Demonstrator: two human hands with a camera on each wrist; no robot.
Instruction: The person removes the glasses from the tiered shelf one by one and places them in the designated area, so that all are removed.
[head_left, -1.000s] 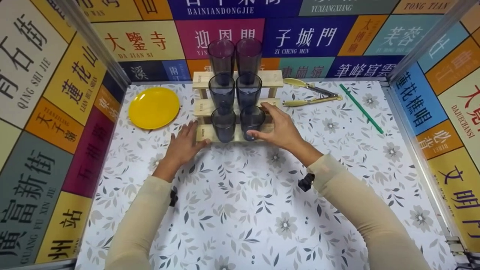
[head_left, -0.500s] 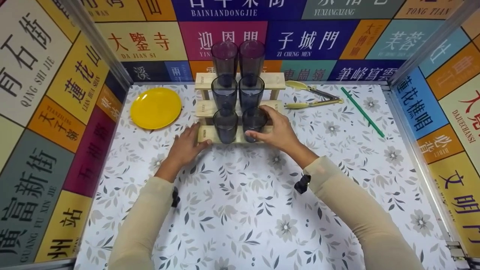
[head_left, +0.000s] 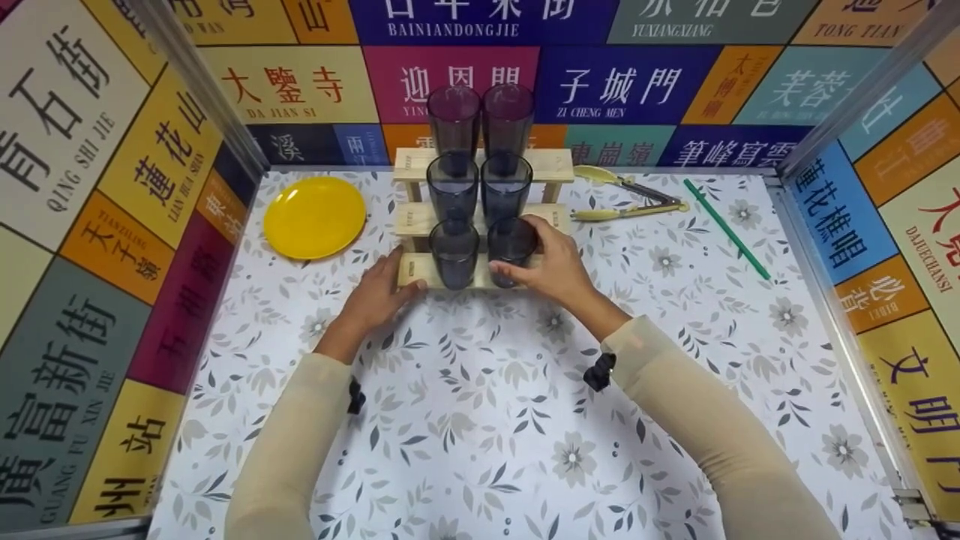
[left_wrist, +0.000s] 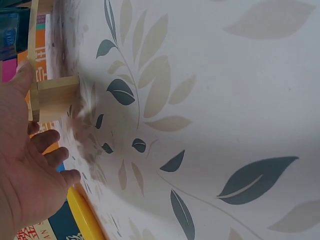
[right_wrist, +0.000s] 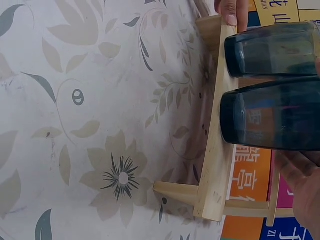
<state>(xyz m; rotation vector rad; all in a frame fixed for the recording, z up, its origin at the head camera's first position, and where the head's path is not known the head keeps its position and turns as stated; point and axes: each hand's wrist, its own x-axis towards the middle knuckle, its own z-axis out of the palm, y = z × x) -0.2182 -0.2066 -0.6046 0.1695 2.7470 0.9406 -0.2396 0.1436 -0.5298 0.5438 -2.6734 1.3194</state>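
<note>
From where I'm driving, the yellow plate point(head_left: 315, 217) lies at the left, apart from the left hand point(head_left: 373, 294), whose loosely spread fingers touch the end of the wooden rack point(head_left: 414, 270); a hard push there could shift the stand and rock all six glasses. On its front step, the front left glass point(head_left: 454, 255) stands beside the front right glass point(head_left: 511, 240), which the right hand point(head_left: 559, 270) holds between thumb and fingers. I judge a sideways pull might clink those two, while lifting at a tilt could knock the middle right glass point(head_left: 507, 191). The tongs point(head_left: 637, 209) and green straw point(head_left: 726, 229) sit clear to the right. Left to right, the wall panels point(head_left: 630, 82) read QING SHI JIE, LIAN HUA SHAN, DA JIAN SI, BAINIANDONGJIE, ZI CHENG MEN, YUXIANGXIANG, TONG TIAN; the stamps on the rack are too small for me to read.
</note>
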